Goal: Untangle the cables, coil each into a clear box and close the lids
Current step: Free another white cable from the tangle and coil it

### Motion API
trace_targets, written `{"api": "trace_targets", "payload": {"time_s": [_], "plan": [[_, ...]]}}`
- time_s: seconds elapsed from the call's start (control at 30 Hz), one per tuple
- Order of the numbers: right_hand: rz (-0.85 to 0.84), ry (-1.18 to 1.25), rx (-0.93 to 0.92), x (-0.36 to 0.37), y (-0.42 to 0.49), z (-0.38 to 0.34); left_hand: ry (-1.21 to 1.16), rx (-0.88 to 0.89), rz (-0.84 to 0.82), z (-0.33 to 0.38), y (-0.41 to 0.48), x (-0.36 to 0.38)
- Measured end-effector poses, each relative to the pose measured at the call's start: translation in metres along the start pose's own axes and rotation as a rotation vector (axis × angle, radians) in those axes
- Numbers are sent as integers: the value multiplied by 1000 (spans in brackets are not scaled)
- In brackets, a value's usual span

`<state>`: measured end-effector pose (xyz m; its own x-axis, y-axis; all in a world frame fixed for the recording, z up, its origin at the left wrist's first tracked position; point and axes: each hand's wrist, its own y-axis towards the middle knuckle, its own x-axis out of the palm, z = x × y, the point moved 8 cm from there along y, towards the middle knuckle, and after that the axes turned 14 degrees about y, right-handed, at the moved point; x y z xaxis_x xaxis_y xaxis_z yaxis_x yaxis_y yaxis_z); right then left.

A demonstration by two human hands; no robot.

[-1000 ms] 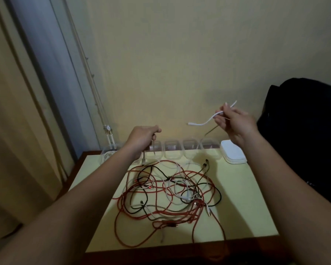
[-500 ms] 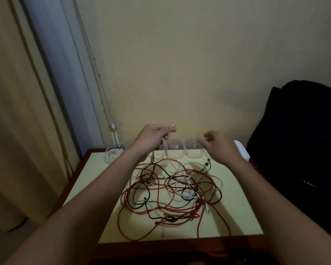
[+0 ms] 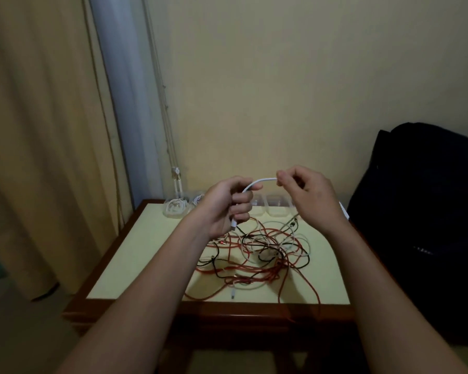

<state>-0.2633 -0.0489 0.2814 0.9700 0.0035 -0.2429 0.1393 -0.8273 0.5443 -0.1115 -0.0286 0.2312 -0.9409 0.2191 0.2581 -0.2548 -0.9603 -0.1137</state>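
At the back left of the desk (image 3: 146,252) one clear box (image 3: 173,216) already held a coiled cable (image 3: 174,207), so we judged one cable done. Our left hand (image 3: 224,209) was curled round the white cable (image 3: 260,181), its plug hanging just below the fingers. From there the cable arched in a short bow to our right hand (image 3: 311,195), which pinched it at the fingertips. A second earlier that hand had been raised well apart to the right, so the hands had come together. We read this as the first loop of a coil, with the red, black and white tangle (image 3: 268,255) lying on the desk beneath and the other boxes (image 3: 277,210), seemingly empty, behind
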Motion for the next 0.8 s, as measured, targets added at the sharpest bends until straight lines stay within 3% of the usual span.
{"api": "trace_targets", "payload": {"time_s": [0.17,0.43,0.6,0.8], "plan": [[57,15,-50,-26,-39,-32,-83,66,-39,7,-53,12],[211,-68,9,-72,-92,-26,-540,214,95,22,-99,-29],[198,-229,-99,-62,-108,-36,-505,271,226,8,-103,-27],[-56,-421,-178,-25,-119,-49,-253,445,359,19,-110,-14]]}}
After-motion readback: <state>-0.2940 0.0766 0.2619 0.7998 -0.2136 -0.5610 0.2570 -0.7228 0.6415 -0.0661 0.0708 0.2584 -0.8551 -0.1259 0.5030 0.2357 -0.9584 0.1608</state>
